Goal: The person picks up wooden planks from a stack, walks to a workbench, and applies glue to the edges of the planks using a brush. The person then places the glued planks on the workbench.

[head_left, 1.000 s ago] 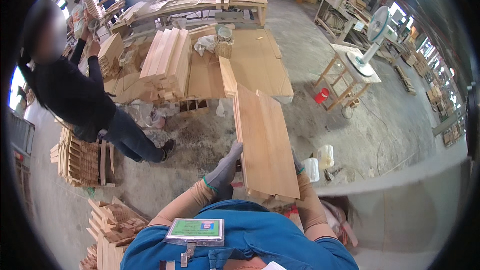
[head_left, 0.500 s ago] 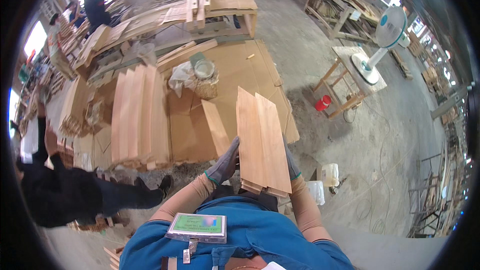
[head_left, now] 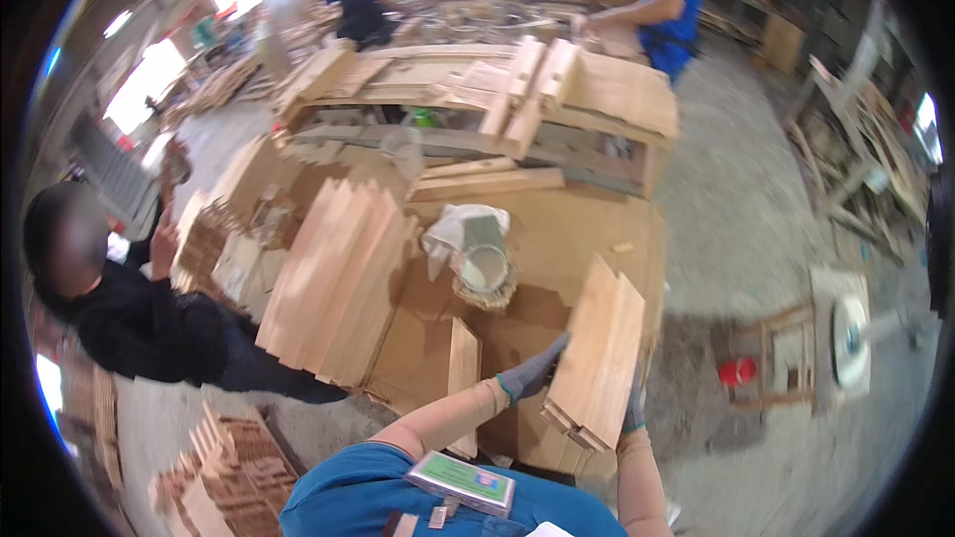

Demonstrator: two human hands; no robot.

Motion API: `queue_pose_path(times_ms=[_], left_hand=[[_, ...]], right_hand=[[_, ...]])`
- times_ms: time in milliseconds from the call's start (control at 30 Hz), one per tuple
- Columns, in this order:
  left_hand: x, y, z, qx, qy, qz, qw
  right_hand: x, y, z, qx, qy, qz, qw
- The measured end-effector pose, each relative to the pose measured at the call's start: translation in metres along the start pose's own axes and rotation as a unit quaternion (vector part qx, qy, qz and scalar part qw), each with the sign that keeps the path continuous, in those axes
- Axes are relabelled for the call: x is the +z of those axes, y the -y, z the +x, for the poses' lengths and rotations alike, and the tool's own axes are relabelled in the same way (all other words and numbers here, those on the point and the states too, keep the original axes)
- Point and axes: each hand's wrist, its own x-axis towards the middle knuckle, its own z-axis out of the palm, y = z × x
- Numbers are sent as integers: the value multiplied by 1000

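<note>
Between my two gloved hands is a stack of pale wooden boards (head_left: 599, 358) with slanted ends, tilted upright over the near right part of the cardboard-covered table. My left hand (head_left: 534, 370), in a grey glove, presses against the stack's left side. On the right side my right hand (head_left: 634, 408) grips it, mostly hidden behind the boards. A single loose board (head_left: 464, 378) lies on the cardboard left of my left hand. Farther left rests a large stack of similar boards (head_left: 328, 283).
A tub of pale paste (head_left: 484, 268) stands mid-table beside a white plastic bag (head_left: 453, 231). Behind is a workbench (head_left: 617, 104) with timber pieces. A person in black (head_left: 149, 318) stands at left, another in blue (head_left: 671, 5) at the back. A fan (head_left: 851, 343) and red container (head_left: 737, 372) are at right.
My view has turned left and lifted, so the table appears farther right. Both hands still hold the board stack, which now sits over the table's right part.
</note>
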Motion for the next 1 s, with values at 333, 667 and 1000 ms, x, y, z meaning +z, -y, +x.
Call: queue_pose_path(times_ms=[333,667,1000], left_hand=[[21,-54,51,7,-122,49,991],[91,-56,8,36,-299,359,883],[53,-40,-17,-13,-127,-251,960]], right_hand=[[-42,29,97,116,-19,-38,992],[-30,29,48,-43,-7,-392,919],[26,96,-8,39,-38,-36,998]])
